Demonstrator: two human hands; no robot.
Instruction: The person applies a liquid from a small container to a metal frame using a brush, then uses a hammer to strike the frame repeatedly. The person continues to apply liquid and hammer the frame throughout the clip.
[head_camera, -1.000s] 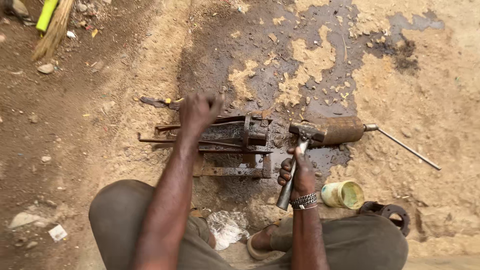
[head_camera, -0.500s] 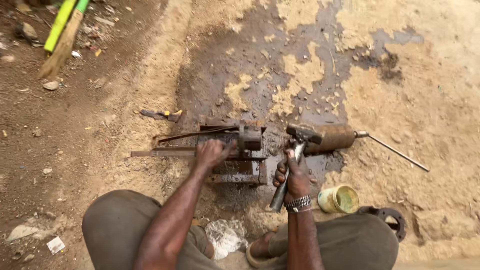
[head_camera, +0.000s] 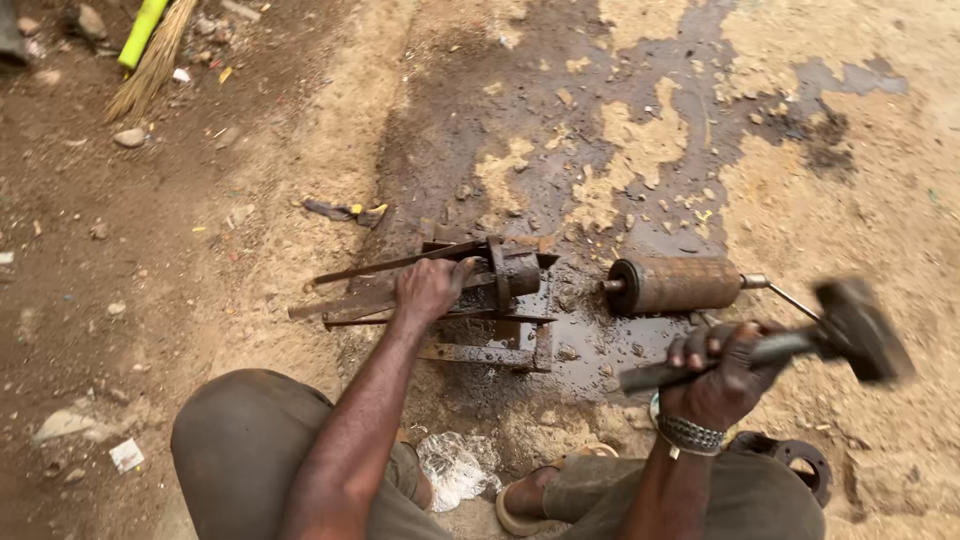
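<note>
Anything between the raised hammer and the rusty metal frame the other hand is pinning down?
Nothing visible. The right hand holds the dark, motion-blurred hammer off to the side, above bare sand. The rusty cylindrical canister with a thin rod lies between it and the rusty metal frame, but on the ground. The left hand rests on the frame.

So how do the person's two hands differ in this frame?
The left hand rests sharp and steady on the rusty metal frame on the ground; the right hand is raised off the ground, gripping a motion-blurred hammer. Only the right wrist wears a bracelet. Both hands are bare.
</note>
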